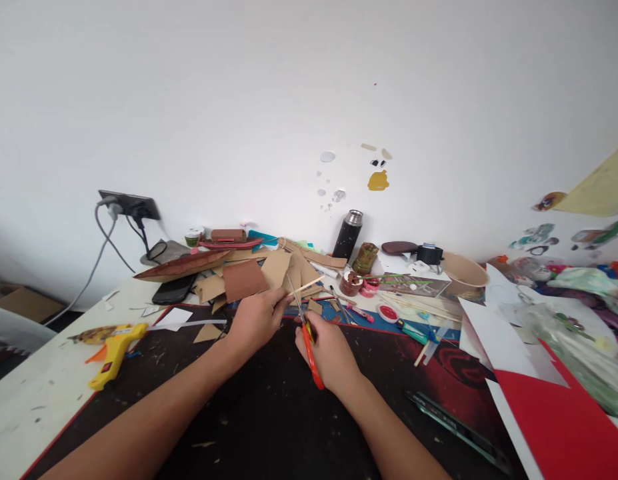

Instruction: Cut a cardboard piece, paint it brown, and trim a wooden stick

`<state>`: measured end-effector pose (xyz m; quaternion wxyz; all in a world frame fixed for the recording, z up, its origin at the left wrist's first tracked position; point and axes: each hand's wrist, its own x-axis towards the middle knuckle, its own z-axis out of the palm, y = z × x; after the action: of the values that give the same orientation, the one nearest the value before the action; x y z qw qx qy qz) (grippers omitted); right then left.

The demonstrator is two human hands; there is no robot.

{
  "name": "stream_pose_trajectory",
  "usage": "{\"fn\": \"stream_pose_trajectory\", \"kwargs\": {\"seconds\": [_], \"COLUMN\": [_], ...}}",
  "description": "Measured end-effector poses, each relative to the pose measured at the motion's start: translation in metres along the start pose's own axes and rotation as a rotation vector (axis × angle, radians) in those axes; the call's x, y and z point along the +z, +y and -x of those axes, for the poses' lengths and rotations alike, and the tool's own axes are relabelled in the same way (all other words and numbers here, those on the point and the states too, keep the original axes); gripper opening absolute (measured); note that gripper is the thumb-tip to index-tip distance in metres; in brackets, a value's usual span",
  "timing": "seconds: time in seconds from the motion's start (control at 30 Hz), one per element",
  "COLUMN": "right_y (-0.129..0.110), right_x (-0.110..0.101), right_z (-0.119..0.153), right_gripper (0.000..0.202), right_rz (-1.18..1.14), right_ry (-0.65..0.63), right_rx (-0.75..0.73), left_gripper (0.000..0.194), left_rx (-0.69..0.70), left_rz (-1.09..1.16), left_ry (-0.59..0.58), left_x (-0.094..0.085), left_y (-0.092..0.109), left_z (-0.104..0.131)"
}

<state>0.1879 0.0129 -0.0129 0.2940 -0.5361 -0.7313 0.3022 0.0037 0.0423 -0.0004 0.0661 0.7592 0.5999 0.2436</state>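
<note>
A thin pale wooden stick (pixel 311 283) is pinched in my left hand (pixel 256 320), its free end pointing up and to the right. My right hand (pixel 331 350) is closed around red-handled scissors (pixel 313 360). The scissor blades are parted and point up and away, close to the stick beside my left fingertips. Both hands are above a black mat (pixel 269 420). Behind them lie brown cardboard scraps (pixel 276 269) and a reddish-brown painted piece (pixel 245 280).
A yellow glue gun (pixel 117 353) lies at the left, below a brown boat-shaped piece (pixel 183 267). Behind stands a black flask (pixel 349 235). Paint pots (pixel 351 283) sit right of centre. A green cutter (pixel 456 427) and red sheet (pixel 563 420) lie at the right.
</note>
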Motion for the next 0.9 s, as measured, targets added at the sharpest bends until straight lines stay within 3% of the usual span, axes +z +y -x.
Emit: {"fn": "stream_pose_trajectory", "kwargs": {"seconds": [0.9], "right_y": [-0.0025], "right_x": [-0.0001], "right_z": [0.0026], "right_gripper": [0.015], "right_rz": [0.054], "right_ry": [0.002], "right_rx": [0.015], "left_gripper": [0.033], "left_rx": [-0.005], "left_rz": [-0.011], "left_ry": [-0.001], "left_x": [0.0029], "left_y": [-0.0019], "left_z": [-0.0001]}}
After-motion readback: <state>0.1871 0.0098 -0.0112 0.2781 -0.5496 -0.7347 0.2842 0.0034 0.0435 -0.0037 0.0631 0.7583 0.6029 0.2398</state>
